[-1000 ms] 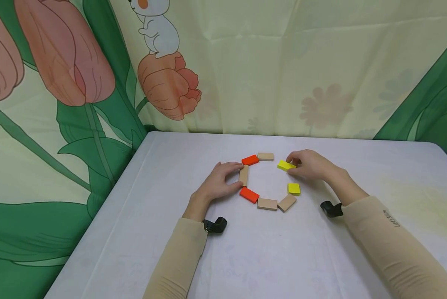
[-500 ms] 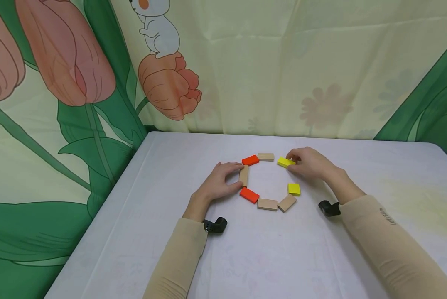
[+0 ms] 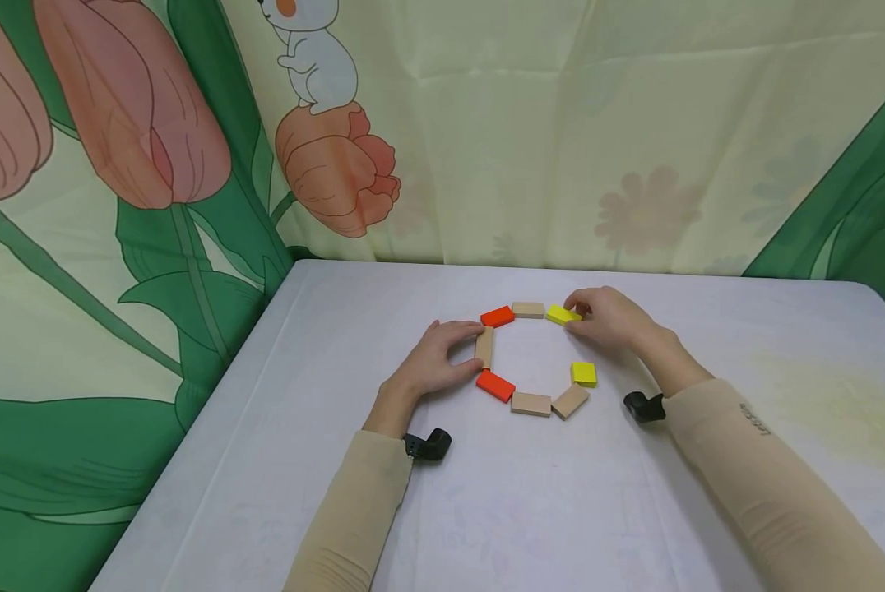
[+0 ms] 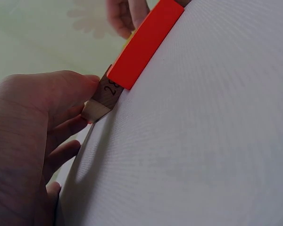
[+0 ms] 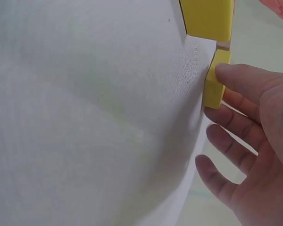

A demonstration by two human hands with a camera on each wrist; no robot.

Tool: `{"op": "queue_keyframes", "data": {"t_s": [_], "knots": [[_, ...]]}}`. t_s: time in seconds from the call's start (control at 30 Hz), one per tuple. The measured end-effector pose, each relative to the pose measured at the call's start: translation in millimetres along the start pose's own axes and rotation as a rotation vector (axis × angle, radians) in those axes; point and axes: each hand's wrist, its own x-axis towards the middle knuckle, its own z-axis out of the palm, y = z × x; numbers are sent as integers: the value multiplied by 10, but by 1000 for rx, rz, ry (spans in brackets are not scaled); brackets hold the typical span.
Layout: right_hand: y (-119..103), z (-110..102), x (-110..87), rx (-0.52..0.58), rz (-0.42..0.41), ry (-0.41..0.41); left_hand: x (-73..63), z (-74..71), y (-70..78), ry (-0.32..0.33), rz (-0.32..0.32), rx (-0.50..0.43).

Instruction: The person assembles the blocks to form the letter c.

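Note:
Flat wooden blocks lie in a broken ring on the white table. At the ring's left side my left hand (image 3: 435, 362) spans a plain wooden block (image 3: 484, 347), thumb on its near end and a finger at its far end. In the left wrist view that plain block (image 4: 104, 94) bears handwritten digits, beside a red block (image 4: 146, 44). My right hand (image 3: 611, 319) pinches a yellow block (image 3: 560, 315) between thumb and fingers at the ring's far right. A narrow gap separates it from the plain block (image 3: 527, 310) to its left. The other yellow block (image 3: 583, 374) lies nearer me.
Red blocks (image 3: 498, 316) lie at both ends of the left block. Two plain blocks, one straight (image 3: 531, 404) and one slanted (image 3: 570, 402), form the near side. Behind the table (image 3: 324, 345) hangs a printed curtain (image 3: 502, 164).
My right hand has moved away from me and slightly left with the yellow block, bringing it close to the far plain block. The left hand has stayed in place.

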Motion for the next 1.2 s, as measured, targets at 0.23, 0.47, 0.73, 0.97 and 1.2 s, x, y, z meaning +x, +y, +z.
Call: {"op": "queue_keyframes", "data": {"t_s": [0.23, 0.47, 0.73, 0.97, 1.2], "knots": [[-8, 11, 39, -11, 33, -6, 6, 2, -6, -1, 5, 6], [-22, 4, 33, -11, 50, -13, 16, 18, -22, 2, 6, 1], [-21, -46, -41, -6, 16, -9, 19, 19, -25, 0, -1, 9], [38, -46, -60, -5, 2, -23, 11, 6, -17, 1, 0, 1], [45, -30, -63, -2, 4, -15, 16, 20, -23, 5, -4, 4]]}}
